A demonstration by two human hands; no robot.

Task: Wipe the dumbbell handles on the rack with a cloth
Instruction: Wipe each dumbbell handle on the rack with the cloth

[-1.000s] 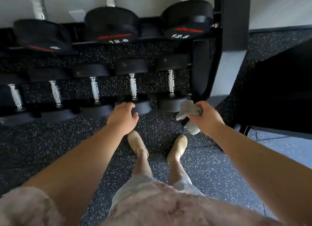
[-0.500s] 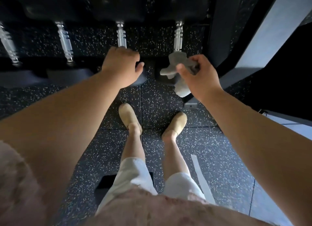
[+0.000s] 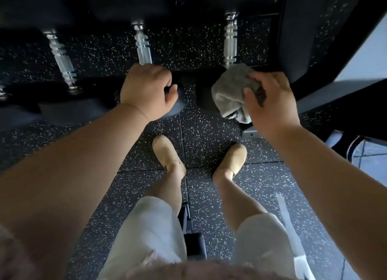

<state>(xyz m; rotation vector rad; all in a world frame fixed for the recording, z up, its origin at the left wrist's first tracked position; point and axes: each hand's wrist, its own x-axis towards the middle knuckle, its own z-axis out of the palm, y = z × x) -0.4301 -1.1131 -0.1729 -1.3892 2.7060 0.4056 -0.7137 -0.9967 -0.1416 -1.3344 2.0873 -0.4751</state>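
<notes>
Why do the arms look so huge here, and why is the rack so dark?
Head view: the wide-angle lens swells the near forearms and bows straight edges; the black rack frame sinks into shadow; the ribbed chrome dumbbell handles catch bright glare; the right hand holding the crumpled grey cloth and the left hand gripping a black dumbbell look slightly soft.

Plain grey cloth [image 3: 229, 91]; shiny silver dumbbell handles [image 3: 230, 43] crossed by darker rings; black to dark grey dumbbell heads [image 3: 69, 112]; uniform black rack [image 3: 297, 38]; black floor [image 3: 209, 137] scattered all over with small white flecks; plain tan shoes [image 3: 165, 152]; plain white shorts [image 3: 150, 227]; mottled pale pink top [image 3: 188, 270].
</notes>
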